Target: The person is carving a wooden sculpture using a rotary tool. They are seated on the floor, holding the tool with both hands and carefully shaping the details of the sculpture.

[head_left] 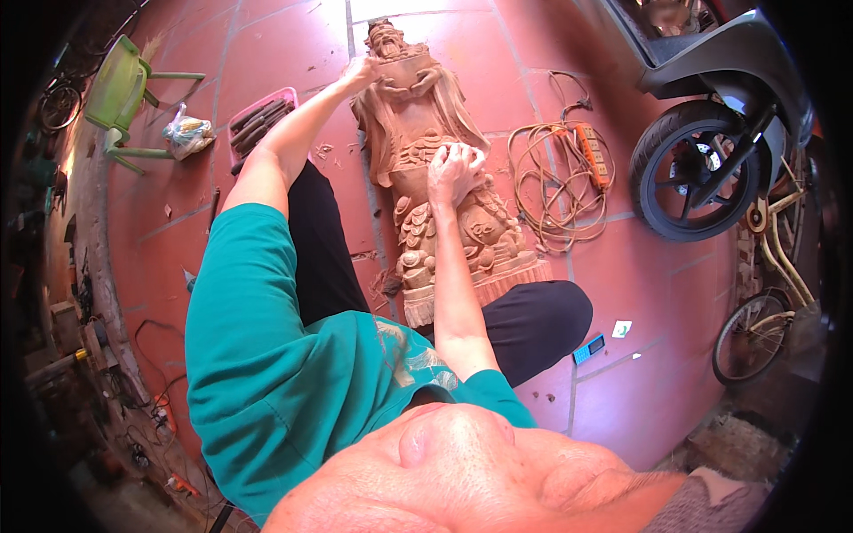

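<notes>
A carved wooden statue (422,115) of a bearded, robed figure lies on its back on the tiled floor, its head away from me. The coin-like and rounded carvings at its base are closest to my legs. With my arm stretched out, my left hand (361,71) grips the statue's edge beside the head and shoulder. My right hand (455,173) rests over the statue's middle, its fingers curled in. Whatever those fingers may hold is hidden under the hand.
Left of the statue stands a pink basket (263,124) of dark-handled tools, with a plastic bag (188,133) and green chair (120,89) beyond. An orange power strip (591,158) with coiled cord, a motorbike wheel (695,171) and a blue phone (588,349) are to the right.
</notes>
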{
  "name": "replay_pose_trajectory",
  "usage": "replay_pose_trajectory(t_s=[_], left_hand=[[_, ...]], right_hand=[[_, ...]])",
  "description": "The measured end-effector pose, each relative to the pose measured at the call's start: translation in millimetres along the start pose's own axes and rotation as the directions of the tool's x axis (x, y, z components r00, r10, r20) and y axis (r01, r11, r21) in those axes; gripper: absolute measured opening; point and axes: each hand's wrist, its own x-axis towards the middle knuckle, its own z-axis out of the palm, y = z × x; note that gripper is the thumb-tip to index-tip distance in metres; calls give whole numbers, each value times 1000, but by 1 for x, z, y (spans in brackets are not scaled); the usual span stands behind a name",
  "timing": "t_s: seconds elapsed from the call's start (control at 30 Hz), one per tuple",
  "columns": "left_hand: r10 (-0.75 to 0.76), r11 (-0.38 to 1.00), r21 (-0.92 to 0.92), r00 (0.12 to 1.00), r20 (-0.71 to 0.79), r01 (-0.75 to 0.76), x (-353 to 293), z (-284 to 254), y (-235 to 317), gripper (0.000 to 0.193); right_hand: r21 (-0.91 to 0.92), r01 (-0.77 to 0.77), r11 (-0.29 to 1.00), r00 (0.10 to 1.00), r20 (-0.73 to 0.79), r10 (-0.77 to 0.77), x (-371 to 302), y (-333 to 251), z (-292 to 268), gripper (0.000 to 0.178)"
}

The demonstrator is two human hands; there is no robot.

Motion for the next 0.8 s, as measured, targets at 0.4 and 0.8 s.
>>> replay_pose_trajectory(t_s=[0.4,0.8], left_hand=[[-3,998,61,1000,14,3,4,14,-18,23],[73,889,395,922,381,-234,-31,-30,24,13]], right_hand=[[7,16,1000,1000,10,-16,1,4,-6,13],[42,2,999,999,48,-4,2,8,-10,19]])
